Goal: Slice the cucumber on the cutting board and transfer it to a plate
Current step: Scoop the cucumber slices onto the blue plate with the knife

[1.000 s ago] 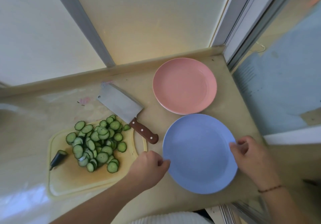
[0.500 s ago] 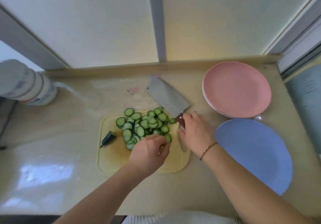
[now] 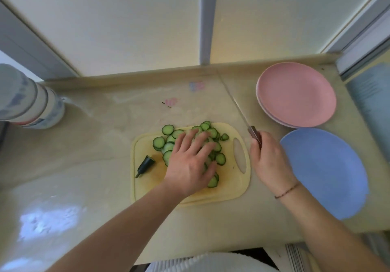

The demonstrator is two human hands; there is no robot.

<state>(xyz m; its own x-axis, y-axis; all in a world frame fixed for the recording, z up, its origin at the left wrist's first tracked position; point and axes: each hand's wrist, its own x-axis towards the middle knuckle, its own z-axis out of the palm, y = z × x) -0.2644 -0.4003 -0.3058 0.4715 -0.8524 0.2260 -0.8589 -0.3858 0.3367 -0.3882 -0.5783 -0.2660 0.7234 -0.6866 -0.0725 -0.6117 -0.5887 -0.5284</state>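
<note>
A heap of green cucumber slices (image 3: pixel 168 130) lies on the pale yellow cutting board (image 3: pixel 232 187). My left hand (image 3: pixel 190 160) rests flat on top of the heap, fingers spread and straight. The dark cucumber end (image 3: pixel 145 164) sits at the board's left side. My right hand (image 3: pixel 268 162) grips the brown handle of the cleaver (image 3: pixel 239 108), right of the board. The blade is turned edge-on and points away toward the wall. A blue plate (image 3: pixel 325 172) lies right of my right hand, with nothing on it.
A pink plate (image 3: pixel 295 94) stacked on another sits behind the blue one near the back right corner. A patterned white and blue jar (image 3: pixel 27 101) stands at the far left. The counter's front edge runs along the bottom, and a low ledge lines the wall.
My right hand has lifted the cleaver off the counter and turned its blade on edge. My left hand has opened and spread flat over the slices.
</note>
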